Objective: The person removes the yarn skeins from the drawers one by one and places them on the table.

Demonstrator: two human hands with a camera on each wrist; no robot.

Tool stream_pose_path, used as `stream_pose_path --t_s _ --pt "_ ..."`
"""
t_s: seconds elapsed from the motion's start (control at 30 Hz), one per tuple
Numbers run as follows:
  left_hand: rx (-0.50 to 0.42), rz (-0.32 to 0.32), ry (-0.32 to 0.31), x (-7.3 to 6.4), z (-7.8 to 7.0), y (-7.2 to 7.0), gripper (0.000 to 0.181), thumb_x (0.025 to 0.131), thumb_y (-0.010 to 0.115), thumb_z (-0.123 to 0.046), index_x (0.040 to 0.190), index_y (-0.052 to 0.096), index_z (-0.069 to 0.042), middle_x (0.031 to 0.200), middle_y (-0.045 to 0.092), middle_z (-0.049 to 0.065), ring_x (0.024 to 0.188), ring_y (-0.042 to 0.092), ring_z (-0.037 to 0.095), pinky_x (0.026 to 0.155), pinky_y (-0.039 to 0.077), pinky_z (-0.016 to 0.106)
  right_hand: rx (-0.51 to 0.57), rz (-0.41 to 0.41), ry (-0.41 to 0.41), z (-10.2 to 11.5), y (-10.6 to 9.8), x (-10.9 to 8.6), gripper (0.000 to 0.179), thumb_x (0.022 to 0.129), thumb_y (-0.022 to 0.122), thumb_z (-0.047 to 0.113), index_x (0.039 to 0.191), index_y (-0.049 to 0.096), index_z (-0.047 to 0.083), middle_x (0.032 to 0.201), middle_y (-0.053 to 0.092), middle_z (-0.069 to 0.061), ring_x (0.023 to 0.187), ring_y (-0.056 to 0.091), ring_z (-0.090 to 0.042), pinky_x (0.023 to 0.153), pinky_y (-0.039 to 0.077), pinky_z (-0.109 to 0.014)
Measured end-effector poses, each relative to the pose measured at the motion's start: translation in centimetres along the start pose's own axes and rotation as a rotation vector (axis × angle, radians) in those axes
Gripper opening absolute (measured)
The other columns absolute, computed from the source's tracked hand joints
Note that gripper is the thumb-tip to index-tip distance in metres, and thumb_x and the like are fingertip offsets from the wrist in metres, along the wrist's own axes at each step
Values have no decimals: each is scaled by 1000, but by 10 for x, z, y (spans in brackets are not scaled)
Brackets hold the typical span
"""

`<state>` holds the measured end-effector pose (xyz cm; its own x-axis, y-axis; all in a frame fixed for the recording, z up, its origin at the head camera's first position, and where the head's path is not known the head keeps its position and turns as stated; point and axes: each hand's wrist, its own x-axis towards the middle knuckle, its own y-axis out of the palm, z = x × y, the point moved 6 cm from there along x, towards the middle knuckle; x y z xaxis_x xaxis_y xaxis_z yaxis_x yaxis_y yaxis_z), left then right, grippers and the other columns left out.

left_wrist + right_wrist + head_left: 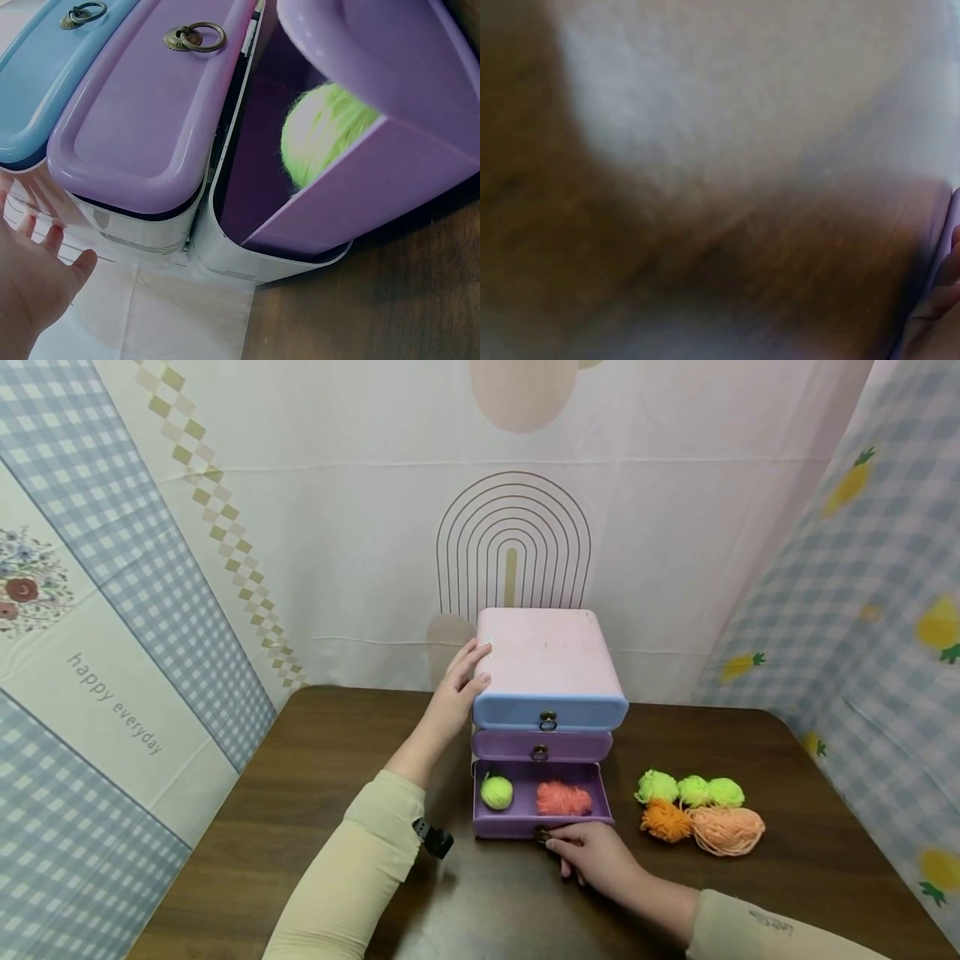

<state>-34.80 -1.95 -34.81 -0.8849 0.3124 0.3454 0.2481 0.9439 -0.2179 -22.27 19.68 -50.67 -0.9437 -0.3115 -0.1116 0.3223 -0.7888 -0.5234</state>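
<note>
The bottom drawer (502, 828) stands pulled out at the foot of the small pink cabinet (543, 652), and your right hand (596, 860) is at its front. Your thumb and forefinger look pinched together on the ring pull (541, 834), the other fingers curled beneath; your right wrist view is too blurred to confirm the grip. The step in hand seems to be sliding this drawer — whichever way it goes, the move calls for a straight, level stroke and a braced cabinet.

Your left hand (456, 687) suits that bracing: fingers extended and spread against the cabinet's upper side, gripping nothing.

Inside the drawer, a green yarn ball (497, 792) sits left and a coral yarn bundle (562, 798) right, apart. Above, the purple middle drawer (498, 746) and blue top drawer (510, 713) are closed — contents hidden.

Right of the cabinet, three yellow-green balls (693, 791), an orange bundle (665, 821) and a peach skein (726, 831) lie clustered on the table (337, 752).
</note>
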Motion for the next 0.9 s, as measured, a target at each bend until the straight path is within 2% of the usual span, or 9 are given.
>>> stream_pose_path --t_s 0.23,0.67,0.9 --pt "5 -5 1 1 -1 0 51 101 49 -15 149 40 -1 164 14 13 148 20 32 113 31 47 20 -3 10 1 1 -5 25 94 67 24 109 75 6 58 61 0 42 48 -11 40 45 -29" --pt "5 -2 24 0 -3 1 50 101 49 -11 148 40 3 163 14 20 148 17 34 115 27 49 27 11 21 0 1 -12 29 94 68 24 110 73 1 57 61 -1 42 49 -11 40 46 -30" --pt "9 -9 15 -1 -3 1 50 102 49 -12 149 41 2 163 15 18 148 19 34 114 28 49 4 20 32 2 -4 -17 30 95 67 27 114 73 5 58 61 1 42 50 -11 41 46 -30"
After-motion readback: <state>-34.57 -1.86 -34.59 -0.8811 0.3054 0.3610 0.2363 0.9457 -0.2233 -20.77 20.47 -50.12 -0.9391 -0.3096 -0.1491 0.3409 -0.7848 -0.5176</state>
